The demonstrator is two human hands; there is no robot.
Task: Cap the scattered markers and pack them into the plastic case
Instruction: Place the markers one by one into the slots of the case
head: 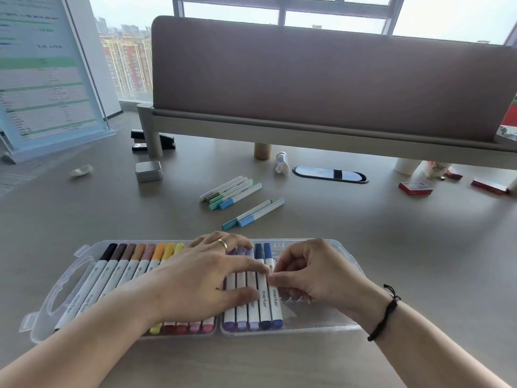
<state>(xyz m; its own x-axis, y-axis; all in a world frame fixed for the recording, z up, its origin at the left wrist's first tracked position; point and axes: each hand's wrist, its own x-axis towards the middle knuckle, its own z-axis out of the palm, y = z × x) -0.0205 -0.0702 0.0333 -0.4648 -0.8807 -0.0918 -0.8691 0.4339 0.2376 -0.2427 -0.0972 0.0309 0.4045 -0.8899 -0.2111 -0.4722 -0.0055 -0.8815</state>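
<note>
- Here, a clear plastic case [330, 249] is lying open and flat on a grey desk [112, 214], close to the person.
- Capped markers [131, 267] are lying side by side in the case, running from black and brown through orange and yellow to purple and blue.
- The left hand [201, 278] is pressing down flat on the middle markers, fingers straight and spread.
- The right hand [310, 271] is pinching the rightmost blue marker [275, 298] between thumb and fingertips.
- Two loose groups of green and blue markers [232, 193] are lying further back on the desk, well apart from the case.
- A small metal tin [148, 171] and a black stapler [152, 140] are sitting beyond, to the left.
</note>
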